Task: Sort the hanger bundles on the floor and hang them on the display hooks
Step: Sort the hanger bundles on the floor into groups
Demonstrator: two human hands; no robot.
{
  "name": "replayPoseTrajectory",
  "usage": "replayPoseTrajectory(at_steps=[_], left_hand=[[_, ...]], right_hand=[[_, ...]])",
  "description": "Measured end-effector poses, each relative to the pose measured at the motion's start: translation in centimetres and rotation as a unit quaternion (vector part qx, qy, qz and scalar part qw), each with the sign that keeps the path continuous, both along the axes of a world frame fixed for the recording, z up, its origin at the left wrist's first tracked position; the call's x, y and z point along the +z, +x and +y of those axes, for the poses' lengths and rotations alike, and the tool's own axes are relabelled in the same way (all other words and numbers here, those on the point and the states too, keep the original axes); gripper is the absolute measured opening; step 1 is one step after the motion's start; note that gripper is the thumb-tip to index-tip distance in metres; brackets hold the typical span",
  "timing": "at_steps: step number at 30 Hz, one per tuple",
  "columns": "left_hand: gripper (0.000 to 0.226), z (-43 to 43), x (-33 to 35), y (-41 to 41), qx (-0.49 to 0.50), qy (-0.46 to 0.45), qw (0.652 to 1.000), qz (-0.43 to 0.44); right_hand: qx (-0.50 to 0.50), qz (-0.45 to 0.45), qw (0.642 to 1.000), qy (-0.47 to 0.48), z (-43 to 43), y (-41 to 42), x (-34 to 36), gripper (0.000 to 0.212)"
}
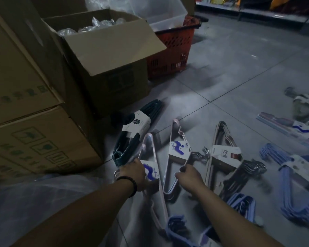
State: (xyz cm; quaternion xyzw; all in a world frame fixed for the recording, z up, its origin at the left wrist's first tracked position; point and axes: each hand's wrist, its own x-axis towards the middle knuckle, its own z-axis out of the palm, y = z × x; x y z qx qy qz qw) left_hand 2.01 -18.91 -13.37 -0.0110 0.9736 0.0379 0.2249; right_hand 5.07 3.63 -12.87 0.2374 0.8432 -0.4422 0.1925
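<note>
The left pink hanger bundle lay on the tiled floor with the left hand clasped round its label, the right hand gripping the second pink bundle beside it, a dark green bundle and cardboard boxes just beyond.

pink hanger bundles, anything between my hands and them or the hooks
Nothing between: the left hand holds the left pink bundle, the right hand the middle pink bundle. The display hooks are out of view, so that path cannot be judged.
</note>
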Motion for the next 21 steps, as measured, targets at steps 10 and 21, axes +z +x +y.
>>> replayPoseTrajectory(at_steps=[10,21], left_hand=[[0.104,0.6,10.7,-2.8,-0.229,-0.223,0.947,0.038],[0.097,0.1,20.2,-3.7,-0.551,-0.236,0.797,0.077]], right_hand=[[0.072,0.037,0.996,0.027,-0.5,-0.2,4.1,0.039],[0.287,0.195,0.908,0.236,-0.6,-2.4,12.2,0.079]])
